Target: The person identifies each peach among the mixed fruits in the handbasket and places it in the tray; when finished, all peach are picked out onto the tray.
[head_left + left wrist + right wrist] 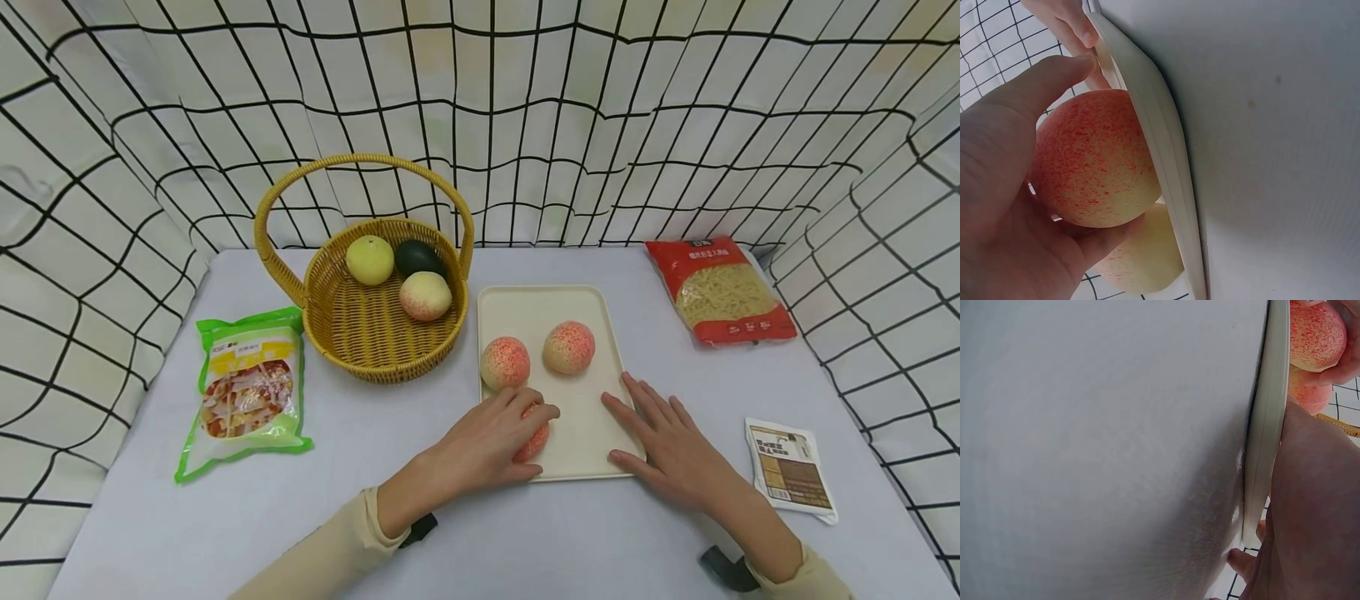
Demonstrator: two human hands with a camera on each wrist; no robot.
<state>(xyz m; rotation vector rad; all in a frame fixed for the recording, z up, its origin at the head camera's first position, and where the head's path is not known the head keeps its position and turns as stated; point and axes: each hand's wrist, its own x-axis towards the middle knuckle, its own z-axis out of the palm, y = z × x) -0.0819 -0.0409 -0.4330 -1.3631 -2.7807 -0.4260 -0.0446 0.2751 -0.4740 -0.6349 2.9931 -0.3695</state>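
Note:
My left hand curls round a speckled pink peach at the near left corner of a cream tray. In the left wrist view, thumb and fingers lie on either side of that peach, which sits against the tray wall. Another peach is just beyond the left fingers, and a further peach lies toward the tray's far right. My right hand rests with straight, spread fingers over the tray's right edge, holding nothing. Part of the gripped peach is hidden under the left hand.
A wicker basket with a tall handle stands behind left, holding a yellow-green fruit, a dark green oval one and a peach. A green bag lies left; a red pasta bag and a white packet lie right.

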